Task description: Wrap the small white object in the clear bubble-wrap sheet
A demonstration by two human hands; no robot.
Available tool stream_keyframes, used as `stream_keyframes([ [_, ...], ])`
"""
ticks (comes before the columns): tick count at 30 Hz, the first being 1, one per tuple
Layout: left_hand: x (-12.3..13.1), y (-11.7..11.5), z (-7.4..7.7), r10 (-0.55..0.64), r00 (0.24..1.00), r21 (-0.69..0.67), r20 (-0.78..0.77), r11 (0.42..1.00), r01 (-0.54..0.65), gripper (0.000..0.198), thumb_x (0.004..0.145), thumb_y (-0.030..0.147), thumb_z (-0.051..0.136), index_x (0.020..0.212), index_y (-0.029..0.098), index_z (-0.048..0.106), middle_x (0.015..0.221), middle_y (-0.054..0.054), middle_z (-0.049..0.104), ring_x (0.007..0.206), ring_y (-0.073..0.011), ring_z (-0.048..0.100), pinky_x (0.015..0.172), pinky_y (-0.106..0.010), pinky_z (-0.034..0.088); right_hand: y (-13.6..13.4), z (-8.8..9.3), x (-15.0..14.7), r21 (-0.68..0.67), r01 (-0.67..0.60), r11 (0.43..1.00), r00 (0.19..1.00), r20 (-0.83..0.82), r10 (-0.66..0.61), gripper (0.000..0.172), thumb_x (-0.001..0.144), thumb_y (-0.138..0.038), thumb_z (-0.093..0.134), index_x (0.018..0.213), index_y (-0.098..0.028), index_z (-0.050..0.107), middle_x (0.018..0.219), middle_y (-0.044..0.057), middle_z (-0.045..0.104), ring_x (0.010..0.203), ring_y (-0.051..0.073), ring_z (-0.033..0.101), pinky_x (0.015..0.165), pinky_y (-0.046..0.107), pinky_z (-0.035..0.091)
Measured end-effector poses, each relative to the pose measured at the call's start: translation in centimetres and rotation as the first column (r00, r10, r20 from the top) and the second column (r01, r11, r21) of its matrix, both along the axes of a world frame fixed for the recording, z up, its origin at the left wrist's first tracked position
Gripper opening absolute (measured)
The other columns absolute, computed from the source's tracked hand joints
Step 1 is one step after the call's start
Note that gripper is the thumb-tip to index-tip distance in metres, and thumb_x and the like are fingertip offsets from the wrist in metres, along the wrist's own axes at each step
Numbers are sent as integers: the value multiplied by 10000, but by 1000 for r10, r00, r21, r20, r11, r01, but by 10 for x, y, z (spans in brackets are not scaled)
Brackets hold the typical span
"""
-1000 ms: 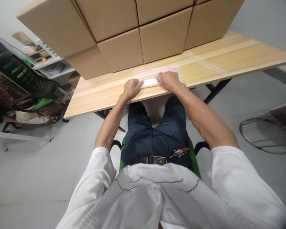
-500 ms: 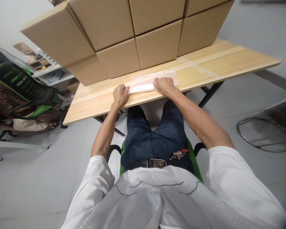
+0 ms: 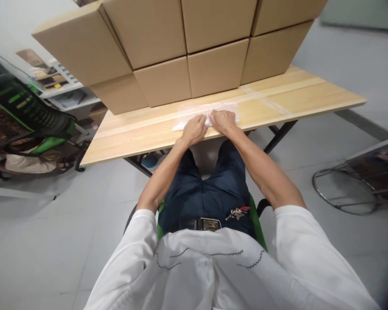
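Note:
A clear plastic bag point(image 3: 194, 113) with something white in it lies flat near the front edge of the wooden table point(image 3: 136, 137). My left hand point(image 3: 194, 129) and my right hand point(image 3: 224, 120) rest side by side on the near part of the bag, fingers curled and pressing down on it. Their fingertips are hidden from me. A white end of the bag sticks out to the left of my left hand.
Stacked cardboard boxes point(image 3: 168, 47) fill the back of the table, close behind the bag. A green and black chair point(image 3: 29, 116) with another person stands at the left. A round metal stool frame point(image 3: 352, 189) is on the floor at the right.
My left hand slid right along the bag until it came next to my right hand, and the bag between them looks shorter. My right hand stayed about where it was.

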State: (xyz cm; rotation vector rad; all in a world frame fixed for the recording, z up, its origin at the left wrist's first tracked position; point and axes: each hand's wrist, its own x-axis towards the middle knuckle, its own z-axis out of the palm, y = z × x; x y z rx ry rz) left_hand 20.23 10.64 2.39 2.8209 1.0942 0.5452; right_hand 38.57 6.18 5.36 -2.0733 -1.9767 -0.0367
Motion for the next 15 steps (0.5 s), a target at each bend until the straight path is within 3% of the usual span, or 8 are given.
stream_keyframes([
  [7, -17, 20, -1, -56, 998, 38, 9, 998, 55, 404, 1191, 376, 509, 1472, 139, 678, 1490, -270, 777, 1423, -401, 731, 1312, -592, 564, -3, 13, -2, -36, 102, 994, 993, -60, -104, 521, 1303, -262, 349, 1613, -126, 745, 1456, 235, 872, 1438, 323, 822, 1185, 408, 616],
  [11, -16, 31, 0, -85, 996, 42, -29, 995, 86, 516, 1175, 445, 446, 1524, 118, 641, 1495, -298, 753, 1448, -455, 699, 1308, -666, 565, 3, 13, 8, 1, 108, 994, 986, -128, -107, 492, 1273, -205, 377, 1595, -127, 741, 1465, 230, 868, 1431, 333, 827, 1180, 429, 635],
  [15, -17, 31, 2, -89, 996, 30, -27, 996, 89, 640, 1162, 491, 399, 1603, 77, 608, 1554, -321, 725, 1499, -464, 677, 1351, -669, 539, 6, 12, 12, -2, 108, 994, 983, -148, -107, 451, 1241, -179, 439, 1531, -146, 783, 1461, 208, 875, 1428, 325, 830, 1167, 422, 647],
])
